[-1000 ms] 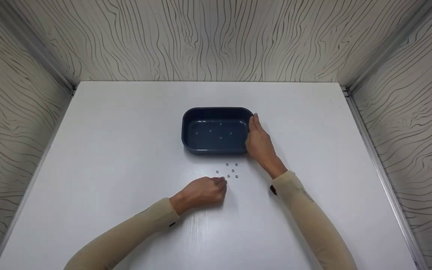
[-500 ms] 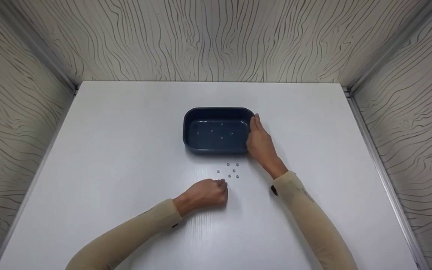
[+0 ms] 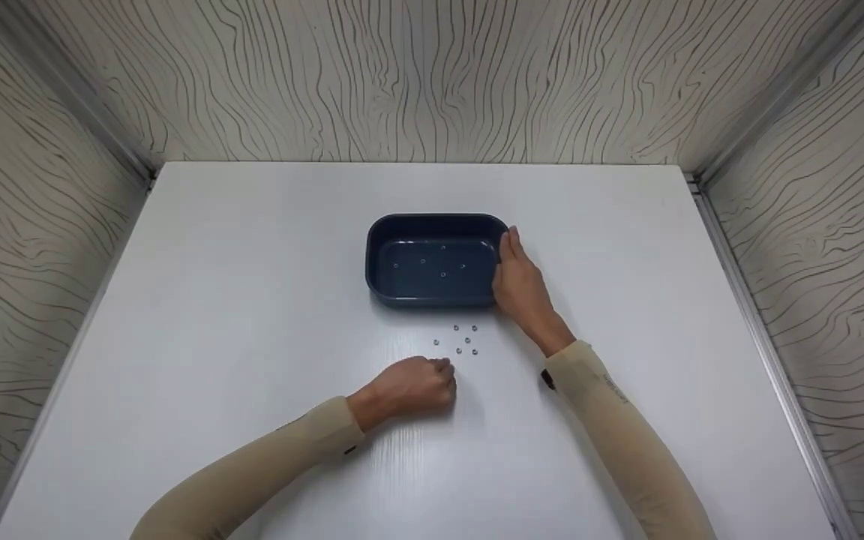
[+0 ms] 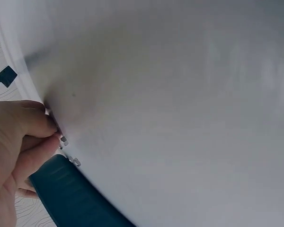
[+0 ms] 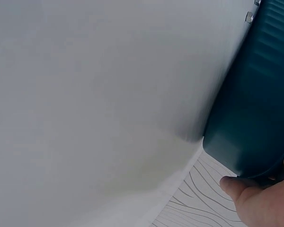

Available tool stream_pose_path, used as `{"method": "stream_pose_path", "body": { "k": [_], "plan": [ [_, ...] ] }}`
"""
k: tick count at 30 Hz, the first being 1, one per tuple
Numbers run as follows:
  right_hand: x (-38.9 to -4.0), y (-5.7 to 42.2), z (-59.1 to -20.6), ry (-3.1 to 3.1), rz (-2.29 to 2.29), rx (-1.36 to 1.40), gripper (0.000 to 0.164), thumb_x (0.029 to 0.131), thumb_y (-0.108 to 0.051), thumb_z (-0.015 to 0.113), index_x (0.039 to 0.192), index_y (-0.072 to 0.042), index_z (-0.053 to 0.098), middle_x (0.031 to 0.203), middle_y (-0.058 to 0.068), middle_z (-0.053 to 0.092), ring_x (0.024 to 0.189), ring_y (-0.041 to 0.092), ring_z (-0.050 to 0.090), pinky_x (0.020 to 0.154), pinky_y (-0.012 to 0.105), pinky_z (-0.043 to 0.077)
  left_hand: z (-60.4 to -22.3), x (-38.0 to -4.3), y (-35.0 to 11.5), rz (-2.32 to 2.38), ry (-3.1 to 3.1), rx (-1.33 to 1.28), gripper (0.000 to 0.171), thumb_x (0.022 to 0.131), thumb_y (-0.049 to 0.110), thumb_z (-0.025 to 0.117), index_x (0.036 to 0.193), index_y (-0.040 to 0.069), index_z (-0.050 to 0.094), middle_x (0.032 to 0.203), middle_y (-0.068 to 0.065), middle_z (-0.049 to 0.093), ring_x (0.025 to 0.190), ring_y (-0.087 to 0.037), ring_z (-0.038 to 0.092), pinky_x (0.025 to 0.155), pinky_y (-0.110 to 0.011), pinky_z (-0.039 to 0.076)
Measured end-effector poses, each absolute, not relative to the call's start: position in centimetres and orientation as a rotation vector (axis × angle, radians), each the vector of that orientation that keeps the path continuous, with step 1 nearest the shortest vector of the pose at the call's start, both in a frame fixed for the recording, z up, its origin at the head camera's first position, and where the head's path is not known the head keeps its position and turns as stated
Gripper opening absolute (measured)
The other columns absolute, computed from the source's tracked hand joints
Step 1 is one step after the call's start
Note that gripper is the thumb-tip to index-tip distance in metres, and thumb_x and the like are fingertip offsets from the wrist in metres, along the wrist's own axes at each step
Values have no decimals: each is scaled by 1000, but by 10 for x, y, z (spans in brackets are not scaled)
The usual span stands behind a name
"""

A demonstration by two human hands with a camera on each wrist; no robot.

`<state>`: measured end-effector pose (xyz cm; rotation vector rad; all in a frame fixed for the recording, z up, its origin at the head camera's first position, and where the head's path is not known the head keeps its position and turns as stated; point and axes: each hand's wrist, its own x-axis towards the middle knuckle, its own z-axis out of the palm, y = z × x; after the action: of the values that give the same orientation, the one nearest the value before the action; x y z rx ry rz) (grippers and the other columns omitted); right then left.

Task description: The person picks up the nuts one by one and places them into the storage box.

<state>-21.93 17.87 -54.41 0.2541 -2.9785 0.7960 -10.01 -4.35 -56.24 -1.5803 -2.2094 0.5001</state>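
Observation:
A dark blue rectangular tub (image 3: 432, 294) stands on the white table, with several small metal nuts (image 3: 443, 274) scattered on its floor. My right hand (image 3: 523, 291) grips the tub's right end; the right wrist view shows fingertips (image 5: 229, 184) at its rim. More loose nuts (image 3: 467, 340) lie on the table just in front of the tub. Close by them, my left hand (image 3: 408, 386) is low over the table with its fingers curled. In the left wrist view its thumb and forefinger (image 4: 40, 125) pinch together, with a tiny metallic glint at the tips; the nut between them is mostly hidden.
The white tabletop (image 3: 252, 262) reaches back to a wood-grain patterned wall (image 3: 417, 82). Similar panels rise at left and right, with metal rails (image 3: 762, 277) along the table's sides. In the right wrist view a nut (image 5: 249, 17) sits near the tub's wall.
My left hand's fingertips have drawn together and pulled slightly back from the loose nuts. The right hand and the tub hold nearly the same place.

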Motion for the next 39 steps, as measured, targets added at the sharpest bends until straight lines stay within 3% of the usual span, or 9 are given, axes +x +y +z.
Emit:
{"method": "stream_pose_path", "body": {
  "k": [23,32,39],
  "plan": [
    [-220,179,-545,-2962,843,237,57,109,-7,43,160,11,26,172,27,22,156,40,35,126,50,39,-559,-102,-43,364,-2215,-1605,18,88,8,71,80,23,75,76,10,74,65,-3,65,55,-20,57],
    [-220,179,-548,-2945,831,247,56,108,-5,42,160,12,26,172,28,21,154,41,38,121,49,45,-559,-105,-42,331,-2101,-1599,19,88,7,73,78,23,72,76,11,72,70,-5,65,68,-17,57],
    [-220,180,-547,-2937,851,248,58,108,-6,45,160,11,27,172,28,22,155,41,37,124,50,41,-551,-103,-44,252,-2269,-1645,21,85,1,76,88,21,77,86,12,76,80,-3,72,71,-17,61]
  ]
}}
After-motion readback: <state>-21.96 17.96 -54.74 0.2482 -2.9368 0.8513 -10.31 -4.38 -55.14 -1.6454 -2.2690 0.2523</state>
